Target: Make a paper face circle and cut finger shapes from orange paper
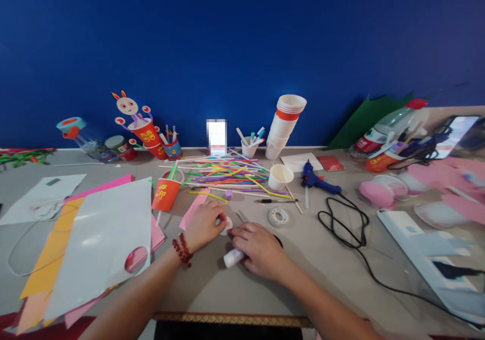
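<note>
Right hand (258,248) curled tight around a small white glue stick (232,257), held low on the table with its end poking out to the left. Left hand (204,225) closed on a little white round piece (228,224), pinched at the fingertips and touching the tabletop. Red bead bracelet (182,249) on the left wrist. Both hands almost touching, near the middle of the table, just in front of the pile of straws.

Right behind the left hand, a pink paper strip (194,207). Next to that, a red paper cup (165,194) with gold writing on it, too small to read. Colourful straws (223,174) spread in a heap behind. A white paper cup (280,176), a roll of tape (279,216) and a black pen (273,201) just to the right. A blue glue gun (315,180) with a black cord (346,224) looping across the table.

On the left, big sheets of white, orange and pink paper (99,239). At the back, a bunny cup craft (139,125), a tall leaning stack of cups (283,125) and a cup of markers (250,145). A plastic bottle (390,125) with a red label, words not clear, lying on the right.

Grey table (326,274), deep blue wall (242,42) behind.
</note>
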Demonstrator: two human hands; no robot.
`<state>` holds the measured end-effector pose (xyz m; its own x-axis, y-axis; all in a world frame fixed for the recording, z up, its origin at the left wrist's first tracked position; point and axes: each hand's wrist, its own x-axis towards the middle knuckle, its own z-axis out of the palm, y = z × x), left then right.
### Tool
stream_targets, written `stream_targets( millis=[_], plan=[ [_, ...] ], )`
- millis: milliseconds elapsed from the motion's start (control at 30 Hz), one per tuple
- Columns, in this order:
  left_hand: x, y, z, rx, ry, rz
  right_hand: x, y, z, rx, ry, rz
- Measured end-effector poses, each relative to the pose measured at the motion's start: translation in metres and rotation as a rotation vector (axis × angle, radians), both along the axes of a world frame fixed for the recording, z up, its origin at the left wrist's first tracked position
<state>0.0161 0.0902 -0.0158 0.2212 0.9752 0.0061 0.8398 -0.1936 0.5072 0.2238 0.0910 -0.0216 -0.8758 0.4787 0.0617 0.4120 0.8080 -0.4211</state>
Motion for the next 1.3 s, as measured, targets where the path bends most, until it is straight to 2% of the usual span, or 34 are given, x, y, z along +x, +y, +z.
stream_targets(
  millis=[233,500,700,933,1100,1233,1300],
  plan=[
    [-0.002,0.0,-0.003,0.006,-0.064,0.029,0.0,0.0,0.002,0.005,-0.016,0.002],
    [-0.012,0.004,-0.002,-0.035,-0.254,0.027,0.0,0.0,0.001,-0.005,0.016,0.0],
    [-0.011,0.004,-0.002,-0.043,-0.232,0.008,0.0,0.0,-0.001,-0.01,0.014,0.001],
    [-0.004,0.002,-0.003,0.004,-0.051,0.016,0.0,-0.001,0.001,-0.01,0.009,-0.001],
    [-0.004,0.002,-0.007,0.016,-0.051,0.012,0.0,-0.001,0.001,-0.007,0.006,-0.007],
    [-0.006,0.002,0.001,0.012,-0.079,-0.004,0.0,0.0,0.003,-0.019,0.011,-0.002],
    [-0.008,-0.001,0.009,0.031,-0.079,-0.075,0.0,0.001,0.003,-0.029,0.01,0.004]
  ],
)
